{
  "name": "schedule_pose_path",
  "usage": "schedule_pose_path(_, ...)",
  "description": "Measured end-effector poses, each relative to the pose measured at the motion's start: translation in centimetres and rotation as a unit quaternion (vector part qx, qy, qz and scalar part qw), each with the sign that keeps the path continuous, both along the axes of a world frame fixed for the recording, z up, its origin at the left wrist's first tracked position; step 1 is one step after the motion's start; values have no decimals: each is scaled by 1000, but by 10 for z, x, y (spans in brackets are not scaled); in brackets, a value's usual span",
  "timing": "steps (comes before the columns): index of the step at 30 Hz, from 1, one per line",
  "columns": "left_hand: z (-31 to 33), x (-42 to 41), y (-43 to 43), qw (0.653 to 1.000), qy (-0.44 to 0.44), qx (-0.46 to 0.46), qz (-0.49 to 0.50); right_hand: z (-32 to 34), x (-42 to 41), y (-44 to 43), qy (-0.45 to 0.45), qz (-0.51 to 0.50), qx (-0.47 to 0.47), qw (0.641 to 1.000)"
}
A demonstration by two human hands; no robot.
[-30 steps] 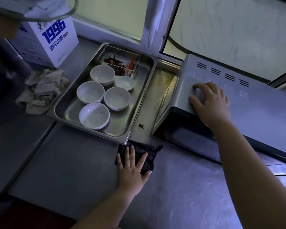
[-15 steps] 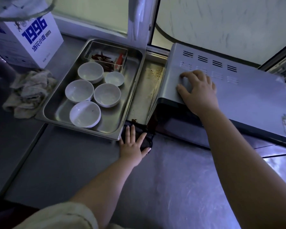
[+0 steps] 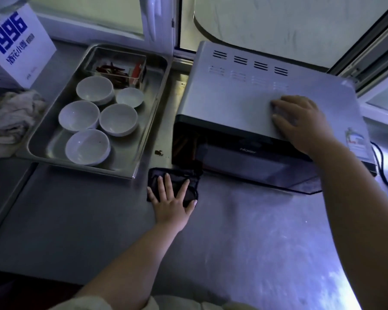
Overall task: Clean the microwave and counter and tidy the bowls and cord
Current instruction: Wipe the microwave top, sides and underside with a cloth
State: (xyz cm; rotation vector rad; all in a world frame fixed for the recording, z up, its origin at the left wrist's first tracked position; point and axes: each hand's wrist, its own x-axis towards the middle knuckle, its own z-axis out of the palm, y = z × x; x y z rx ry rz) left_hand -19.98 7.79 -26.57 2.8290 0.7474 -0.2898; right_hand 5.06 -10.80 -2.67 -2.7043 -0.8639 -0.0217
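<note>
Upper left: white box (image 3: 20, 52), blue "1996", Chinese characters beneath, unclear to me. Right of centre: microwave (image 3: 244, 92) front, faint "Haier".

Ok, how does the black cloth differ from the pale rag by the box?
The cloth is black and lies flat by the microwave's front corner; the rag is off-white and heaped left of the tray. The left hand presses the cloth with spread fingers; nothing touches the rag. Both lie on the steel counter.
</note>
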Motion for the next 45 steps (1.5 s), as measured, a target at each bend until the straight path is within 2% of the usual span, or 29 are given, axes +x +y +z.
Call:
schedule_pose_path(4, 3, 23, -42, 1000, 10, -15, -20, -7, 4, -33, -9, -9, -20, 1000)
schedule_pose_path(13, 12, 83, -192, 993, 33, -67, -94, -14, 9, -33, -40, -9, -11, 999)
schedule_pose_path(17, 6, 78, -195, 991, 12, -41, -128, -15, 9, -34, -38, -8, -2, 999)
schedule_pose_path(20, -1, 59, -166, 996, -21, -35, -76, -15, 10, -36, -31, -10, 2, 999)
schedule_pose_path(25, 3, 32, -91, 998, 13, 19, 66, -16, 10, -35, -34, -3, -5, 999)
schedule_pose_path(27, 8, 36, -84, 993, 58, 17, 98, -16, 10, -35, -35, -2, -11, 999)
schedule_pose_path(30, 12, 54, -115, 989, 72, -6, 132, -15, 10, -34, -35, -4, -18, 999)
schedule_pose_path(34, 12, 83, -183, 994, 75, -30, 69, -16, 10, -35, -32, -4, -18, 999)
schedule_pose_path(40, 21, 100, -287, 982, 81, -51, -161, -16, 12, -36, -28, -2, -4, 1000)
schedule_pose_path(43, 19, 94, -285, 980, 59, -50, -185, -15, 12, -38, -22, 3, 10, 1000)
schedule_pose_path(45, 11, 84, -265, 984, 45, -41, -170, -14, 11, -39, -14, 9, 53, 998)
